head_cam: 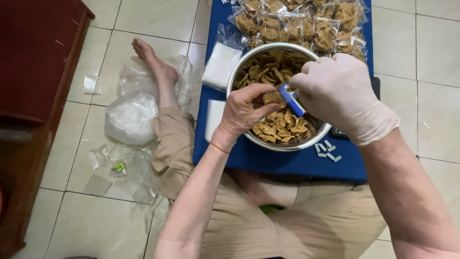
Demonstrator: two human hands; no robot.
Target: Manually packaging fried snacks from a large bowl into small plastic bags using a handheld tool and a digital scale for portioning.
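Observation:
A steel bowl (238, 68) full of brown fried chips (280, 128) stands on a low blue table (268, 160) in front of me. My left hand (242, 112), bare, hovers over the bowl and pinches a chip together with the edge of a small clear bag. My right hand (338, 88), in a white glove, meets it above the bowl and holds a small blue stapler (291, 100) at the bag's edge. The bag itself is hard to make out between the fingers.
Several sealed clear bags of chips (302, 24) lie at the table's far end. A stack of clear empty bags (220, 64) sits left of the bowl. Loose staple strips (328, 149) lie near the bowl. Crumpled plastic bags (132, 112) rest on the tiled floor beside my leg. A dark wooden cabinet (33, 72) stands left.

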